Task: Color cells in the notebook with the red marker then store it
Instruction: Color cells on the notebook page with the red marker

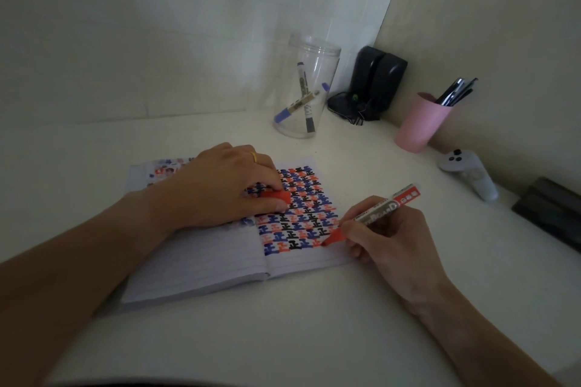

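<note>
While the colouring is well under way, we judge the task far from finished: our right hand (386,229) grips the red whiteboard marker with the grey printed barrel (374,214) in a writing hold, fingers closed round its lower barrel, and the red tip meets the lowest filled row on the right page of the open lined notebook (220,264). Most of that page already carries a dense pattern of red, blue and black marks; the lines below the tip are bare, so more cells may be left. Our left hand (220,185) lies across the fold, pressing the pages flat, while thumb and fingertips pinch the small red marker cap (278,197).

Storing has not begun. We expect capping comes first, then putting it away, probably in the clear plastic jar (306,88) behind the notebook, which holds two other markers, though the pink cup of pens (418,126) is another candidate. The marker itself slants up and to the right, its rear end clear of the hand.
</note>
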Demonstrator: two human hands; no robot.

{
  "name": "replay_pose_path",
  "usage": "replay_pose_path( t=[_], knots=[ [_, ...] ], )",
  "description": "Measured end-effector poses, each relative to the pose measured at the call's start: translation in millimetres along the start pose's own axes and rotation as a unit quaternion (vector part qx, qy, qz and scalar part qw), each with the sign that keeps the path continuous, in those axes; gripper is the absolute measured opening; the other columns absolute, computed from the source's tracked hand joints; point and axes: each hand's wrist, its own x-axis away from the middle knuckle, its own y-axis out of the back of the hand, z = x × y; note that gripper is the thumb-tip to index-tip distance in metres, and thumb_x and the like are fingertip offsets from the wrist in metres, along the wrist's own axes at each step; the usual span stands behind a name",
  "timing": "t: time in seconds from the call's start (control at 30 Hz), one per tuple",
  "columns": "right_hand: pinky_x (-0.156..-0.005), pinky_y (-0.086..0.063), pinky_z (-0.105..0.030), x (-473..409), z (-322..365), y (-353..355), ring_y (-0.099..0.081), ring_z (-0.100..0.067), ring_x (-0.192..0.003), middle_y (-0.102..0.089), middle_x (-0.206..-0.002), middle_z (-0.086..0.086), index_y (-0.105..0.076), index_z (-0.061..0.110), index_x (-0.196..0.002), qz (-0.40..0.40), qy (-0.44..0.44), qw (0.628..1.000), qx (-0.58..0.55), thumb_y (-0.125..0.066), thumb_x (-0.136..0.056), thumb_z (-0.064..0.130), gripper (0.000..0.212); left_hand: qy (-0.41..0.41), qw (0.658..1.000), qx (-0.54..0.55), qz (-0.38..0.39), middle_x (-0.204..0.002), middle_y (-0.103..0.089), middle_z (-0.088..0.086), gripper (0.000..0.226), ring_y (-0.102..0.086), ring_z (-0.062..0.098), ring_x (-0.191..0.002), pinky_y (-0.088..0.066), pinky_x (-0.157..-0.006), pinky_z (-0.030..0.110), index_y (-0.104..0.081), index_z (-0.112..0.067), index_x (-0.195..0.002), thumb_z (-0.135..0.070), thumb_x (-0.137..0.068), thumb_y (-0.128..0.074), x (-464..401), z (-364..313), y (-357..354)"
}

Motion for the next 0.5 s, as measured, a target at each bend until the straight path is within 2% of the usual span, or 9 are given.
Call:
replay_pose_path(
  t=[0.1,0.2,0.33,0.5],
  knots=[
    [-0.049,-0.048,-0.029,-8,7,2,-0.058,-0.022,-0.052,-0.066,-0.058,-0.009,-0.074,0.003,-0.075,-0.026,-0.044,0.996,-0.079,-0.069,-0.085,-0.004,0.013,0.005,1.000,0.001,-0.005,-0.112,-0.063,-0.022,0.043,-0.054,0.002,-0.097,-0.042,-0.084,0.031,-0.064,-0.043,-0.107,-0.072,-0.088,-0.040,2,0,0],
    [-0.052,-0.046,-0.029,-32,21,-1,-0.057,-0.019,-0.057,-0.065,-0.063,-0.007,-0.075,0.003,-0.084,-0.036,-0.079,0.991,-0.105,-0.070,-0.087,0.006,0.007,0.009,1.000,-0.002,-0.003,-0.112,-0.064,-0.022,0.045,-0.055,0.002,-0.097,-0.044,-0.085,0.032,-0.065,-0.041,-0.107,-0.072,-0.088,-0.038,1,-2,2],
    [-0.054,-0.048,-0.027,-73,31,-19,-0.056,-0.017,-0.061,-0.065,-0.067,-0.005,-0.073,0.007,-0.091,-0.072,-0.102,0.976,-0.180,-0.068,-0.086,0.006,0.007,0.015,1.000,0.004,0.001,-0.113,-0.064,-0.022,0.048,-0.054,0.001,-0.098,-0.044,-0.085,0.033,-0.065,-0.040,-0.107,-0.073,-0.088,-0.036,0,-3,3],
    [-0.068,-0.054,-0.031,-81,9,-40,-0.066,-0.022,-0.073,-0.072,-0.076,-0.009,-0.074,0.008,-0.095,-0.086,-0.102,0.965,-0.224,-0.070,-0.087,0.008,0.009,0.026,1.000,0.000,-0.004,-0.108,-0.066,-0.021,0.047,-0.054,0.000,-0.093,-0.043,-0.083,0.030,-0.065,-0.039,-0.104,-0.072,-0.089,-0.035,0,-3,1]
  ],
)
